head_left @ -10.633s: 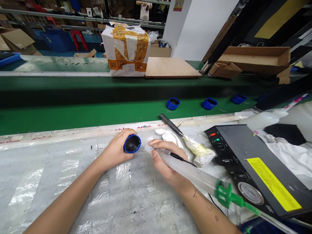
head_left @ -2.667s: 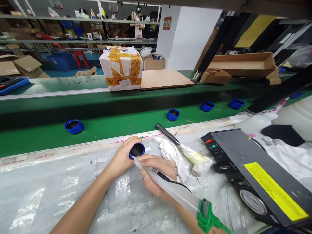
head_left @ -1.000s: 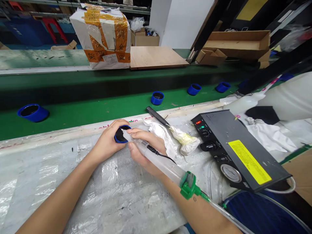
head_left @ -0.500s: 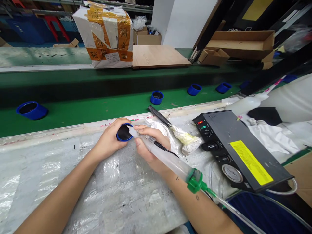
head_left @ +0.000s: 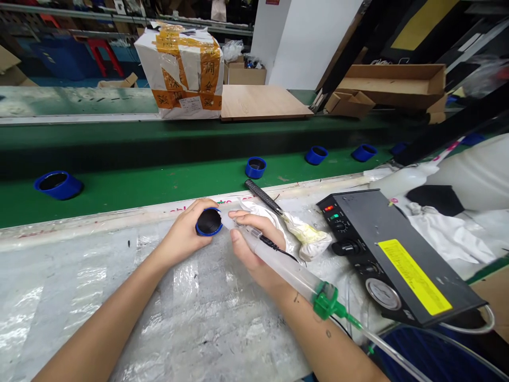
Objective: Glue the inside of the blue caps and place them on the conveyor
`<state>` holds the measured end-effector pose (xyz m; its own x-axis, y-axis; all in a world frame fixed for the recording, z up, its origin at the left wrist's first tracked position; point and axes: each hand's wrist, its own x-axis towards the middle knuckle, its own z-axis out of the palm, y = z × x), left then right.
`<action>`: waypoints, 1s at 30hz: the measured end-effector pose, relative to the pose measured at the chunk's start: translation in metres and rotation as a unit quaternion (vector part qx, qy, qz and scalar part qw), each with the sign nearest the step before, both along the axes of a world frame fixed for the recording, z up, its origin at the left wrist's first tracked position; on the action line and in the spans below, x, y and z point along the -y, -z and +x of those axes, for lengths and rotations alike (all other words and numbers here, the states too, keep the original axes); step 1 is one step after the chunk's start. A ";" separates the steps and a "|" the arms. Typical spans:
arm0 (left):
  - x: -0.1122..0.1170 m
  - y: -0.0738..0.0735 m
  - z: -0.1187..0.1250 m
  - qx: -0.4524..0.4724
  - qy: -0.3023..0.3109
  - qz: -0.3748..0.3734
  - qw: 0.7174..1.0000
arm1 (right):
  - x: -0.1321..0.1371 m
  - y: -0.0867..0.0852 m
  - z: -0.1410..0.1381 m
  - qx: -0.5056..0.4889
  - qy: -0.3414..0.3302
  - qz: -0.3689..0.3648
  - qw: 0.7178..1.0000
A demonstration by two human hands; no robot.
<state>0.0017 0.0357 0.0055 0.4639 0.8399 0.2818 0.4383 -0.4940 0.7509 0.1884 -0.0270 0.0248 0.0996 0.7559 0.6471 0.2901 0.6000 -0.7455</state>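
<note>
L hand point(head_left: 186, 233) curled rnd cup point(head_left: 209, 222), R hand point(head_left: 257, 269) gripping syringe point(head_left: 287, 270)

Between the 2 forearms point(head_left: 123, 302) the film-covered tabletop point(head_left: 207, 323) gives free passage, but the dispensing syringe point(head_left: 284, 265), black-handled tool point(head_left: 262, 196) and dispenser controller point(head_left: 368, 228) obstruct the right.

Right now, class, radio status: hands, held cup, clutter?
Left hand grips blue cup. Right hand grips syringe, nozzle near cup. Black handle lies beyond right hand.

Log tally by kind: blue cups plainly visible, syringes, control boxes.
Blue cup in left hand: 1
Blue cups on green surface: 4
Syringe in right hand: 1
Control box: 1
Total: 7
Dim blue shapes by the post excluded.
</note>
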 end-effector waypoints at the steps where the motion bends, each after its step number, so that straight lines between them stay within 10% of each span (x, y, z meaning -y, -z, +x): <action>1: 0.000 0.000 0.000 0.000 -0.002 0.000 1.000 | 0.000 0.000 0.000 -0.001 -0.001 -0.001 1.000; 30: 0.001 0.004 0.001 0.003 -0.020 -0.006 1.000 | 0.004 -0.003 0.005 0.024 0.038 -0.014 0.999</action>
<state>0.0029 0.0347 0.0014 0.4284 0.8611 0.2737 0.4535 -0.4669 0.7592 0.1931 -0.0310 0.0274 0.1264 0.7646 0.6319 0.3701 0.5547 -0.7452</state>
